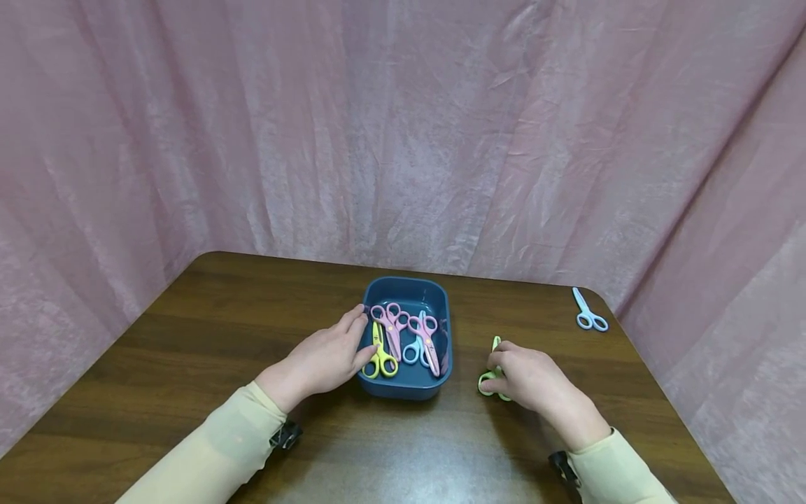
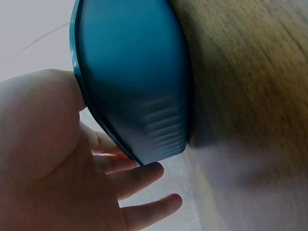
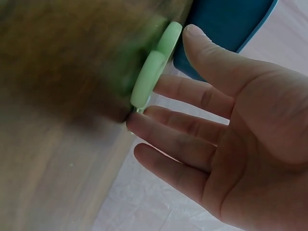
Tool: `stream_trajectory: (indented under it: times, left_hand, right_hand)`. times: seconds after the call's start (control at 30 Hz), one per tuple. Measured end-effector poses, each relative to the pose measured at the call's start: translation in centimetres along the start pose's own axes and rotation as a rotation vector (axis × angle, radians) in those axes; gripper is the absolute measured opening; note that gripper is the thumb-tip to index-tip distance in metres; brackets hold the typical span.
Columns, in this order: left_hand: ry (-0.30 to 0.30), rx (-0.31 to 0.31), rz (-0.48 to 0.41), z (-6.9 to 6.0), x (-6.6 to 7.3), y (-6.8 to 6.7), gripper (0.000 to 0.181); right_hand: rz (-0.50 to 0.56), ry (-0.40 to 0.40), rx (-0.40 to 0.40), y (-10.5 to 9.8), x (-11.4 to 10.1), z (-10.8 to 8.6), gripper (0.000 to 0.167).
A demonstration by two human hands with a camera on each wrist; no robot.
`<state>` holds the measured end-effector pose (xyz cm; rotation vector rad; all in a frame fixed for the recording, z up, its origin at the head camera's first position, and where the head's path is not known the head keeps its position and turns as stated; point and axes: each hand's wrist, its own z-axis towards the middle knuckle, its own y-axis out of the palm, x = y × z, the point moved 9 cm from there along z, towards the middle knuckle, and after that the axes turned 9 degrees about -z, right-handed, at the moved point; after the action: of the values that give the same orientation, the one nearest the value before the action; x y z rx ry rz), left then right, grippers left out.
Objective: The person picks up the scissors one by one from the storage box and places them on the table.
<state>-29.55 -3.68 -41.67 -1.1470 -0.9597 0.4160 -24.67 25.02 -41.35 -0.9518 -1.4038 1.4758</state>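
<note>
A blue plastic box [image 1: 403, 390] holds several pairs of scissors: yellow scissors [image 1: 380, 357], two pink pairs, including pink scissors [image 1: 428, 346], and light-blue scissors [image 1: 411, 351]. My left hand [image 1: 327, 357] rests against its left rim, fingers stretched along the side and thumb over the edge. The left wrist view shows these fingers spread beside the box wall [image 2: 130, 62]. To the right of the box, my right hand [image 1: 525, 374] pinches light-green scissors [image 3: 149, 79] at the table surface. The hand covers part of the scissors in the head view.
Another light-blue pair of scissors [image 1: 590, 316] lies near the far right corner of the brown wooden table [image 1: 264, 308]. A pink curtain [image 1: 403, 140] hangs behind the table and down both sides.
</note>
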Motion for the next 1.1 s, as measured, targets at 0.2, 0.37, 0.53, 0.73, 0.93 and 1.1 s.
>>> stream_trajectory:
  times: [0.2,0.37,0.53,0.73,0.93,1.1]
  left_hand:
    - [0.008,0.001,-0.008,0.0,0.0,0.1,0.073]
    - [0.008,-0.003,-0.007,0.0,0.0,0.1,0.073]
    - [0.009,0.001,-0.004,0.0,0.0,0.0,0.073]
    - [-0.007,-0.008,-0.006,0.1,-0.2,0.1,0.075]
    - [-0.009,-0.012,-0.005,0.2,-0.3,0.3,0.076]
    - [-0.004,-0.007,-0.003,0.1,-0.2,0.3,0.076]
  right_hand:
    - [-0.077,0.008,0.025,0.0,-0.3,-0.7,0.024]
    - [-0.190,-0.013,0.083,-0.5,-1.2,-2.0,0.030]
    - [-0.242,-0.033,0.100,-0.5,-1.9,-3.3,0.037]
    - [-0.259,-0.031,0.096,-0.2,-2.6,-4.5,0.046]
    - [-0.264,-0.039,0.100,-0.2,-3.8,-5.3,0.049]
    - [-0.254,-0.026,0.105,-0.3,-4.3,-5.3,0.060]
